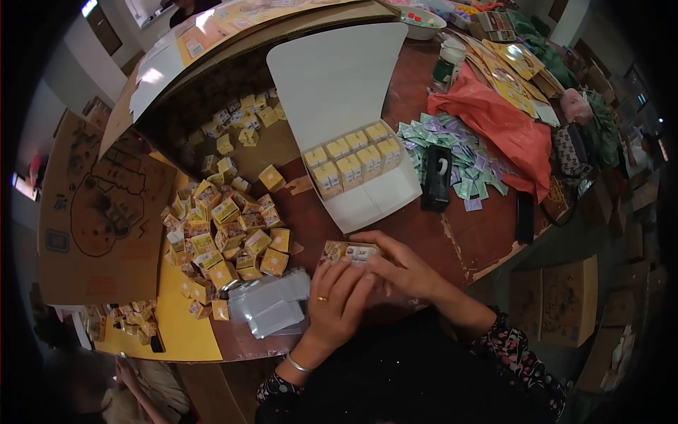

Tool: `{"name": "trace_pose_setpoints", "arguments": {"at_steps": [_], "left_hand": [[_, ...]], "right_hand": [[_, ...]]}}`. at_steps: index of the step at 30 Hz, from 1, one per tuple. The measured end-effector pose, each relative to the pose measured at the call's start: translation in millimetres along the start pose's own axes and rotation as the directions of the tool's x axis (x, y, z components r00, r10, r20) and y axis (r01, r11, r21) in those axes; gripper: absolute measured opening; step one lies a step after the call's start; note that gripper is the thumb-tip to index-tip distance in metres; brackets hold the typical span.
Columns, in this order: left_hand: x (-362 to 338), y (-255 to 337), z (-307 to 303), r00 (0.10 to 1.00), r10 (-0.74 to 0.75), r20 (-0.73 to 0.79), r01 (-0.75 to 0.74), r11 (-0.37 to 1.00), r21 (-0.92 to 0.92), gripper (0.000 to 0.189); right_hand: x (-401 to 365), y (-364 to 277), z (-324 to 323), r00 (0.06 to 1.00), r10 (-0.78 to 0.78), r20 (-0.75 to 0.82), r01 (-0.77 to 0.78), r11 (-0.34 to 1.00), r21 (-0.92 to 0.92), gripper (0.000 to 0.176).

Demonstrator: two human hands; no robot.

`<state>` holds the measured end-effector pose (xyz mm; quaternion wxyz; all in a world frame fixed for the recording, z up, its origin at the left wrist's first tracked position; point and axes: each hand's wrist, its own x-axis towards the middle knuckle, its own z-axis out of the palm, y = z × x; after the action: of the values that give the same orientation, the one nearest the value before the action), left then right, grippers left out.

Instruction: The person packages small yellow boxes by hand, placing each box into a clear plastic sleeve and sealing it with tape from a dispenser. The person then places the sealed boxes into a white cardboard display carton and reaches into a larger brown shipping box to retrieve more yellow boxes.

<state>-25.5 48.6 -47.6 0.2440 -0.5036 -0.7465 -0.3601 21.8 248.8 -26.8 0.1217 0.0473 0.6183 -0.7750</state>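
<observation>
Near the table's front edge, my left hand (337,300), with a ring and a bracelet, is wrapped round some small boxes (346,251). My right hand (399,265) presses on the same boxes from the right, its fingers closed on them. Yellow and white faces show between the hands. Just beyond stands an open white carton (367,207) with its lid up, holding rows of small yellow boxes (349,166). Left of my hands lie clear plastic sleeves (272,305), beside a heap of small yellow boxes (226,233).
A large cardboard box (169,106) lies open at the back left, more small boxes inside. Right of the carton are a black tape dispenser (436,180), green and purple packets (470,152), a red plastic bag (505,127) and a jar (448,62). A person's arm (138,389) shows at bottom left.
</observation>
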Motion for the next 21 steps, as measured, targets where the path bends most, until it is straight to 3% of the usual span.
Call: {"name": "trace_pose_setpoints", "arguments": {"at_steps": [2,5,6,8,9,12,17,21], "left_hand": [[-1.4,-0.2,6.3,1.000,0.020,0.003,-0.020,1.000,0.006,0.041],[-1.3,-4.8,2.8,0.998,-0.018,0.052,0.017,1.000,0.020,0.045],[-2.1,-5.1,2.8,0.996,-0.073,0.053,0.073,0.997,0.001,0.047],[-3.9,-6.4,0.2,0.980,-0.179,0.085,0.182,0.983,-0.026,0.050],[-7.5,-8.4,-0.1,0.975,-0.202,0.088,0.206,0.978,-0.033,0.048],[-18.6,-13.7,-2.6,0.960,-0.265,0.090,0.269,0.963,-0.026,0.043],[-37.7,-26.3,-36.7,0.911,-0.399,0.109,0.387,0.915,0.115,0.032],[-56.2,-44.1,-90.9,0.760,-0.630,0.160,0.605,0.775,0.182,0.044]], "right_hand": [[2.3,-3.0,0.3,0.999,0.017,-0.028,-0.018,0.999,-0.047,0.063],[6.2,-12.2,-17.3,0.954,-0.271,-0.125,0.207,0.903,-0.377,0.061],[11.3,-21.8,-24.3,0.941,-0.269,-0.204,0.149,0.874,-0.463,0.062],[35.7,-22.6,-42.6,0.794,-0.592,-0.139,0.173,0.438,-0.882,0.063],[45.3,-26.9,-46.3,0.836,-0.527,-0.150,0.132,0.459,-0.879,0.060],[78.4,-24.1,-57.7,0.853,-0.502,0.142,0.244,0.144,-0.959,0.058],[115.0,-13.6,-52.0,0.874,-0.411,0.259,0.333,0.119,-0.935,0.054],[131.1,-8.4,-47.4,0.842,-0.431,0.325,0.395,0.080,-0.915,0.041]]}}
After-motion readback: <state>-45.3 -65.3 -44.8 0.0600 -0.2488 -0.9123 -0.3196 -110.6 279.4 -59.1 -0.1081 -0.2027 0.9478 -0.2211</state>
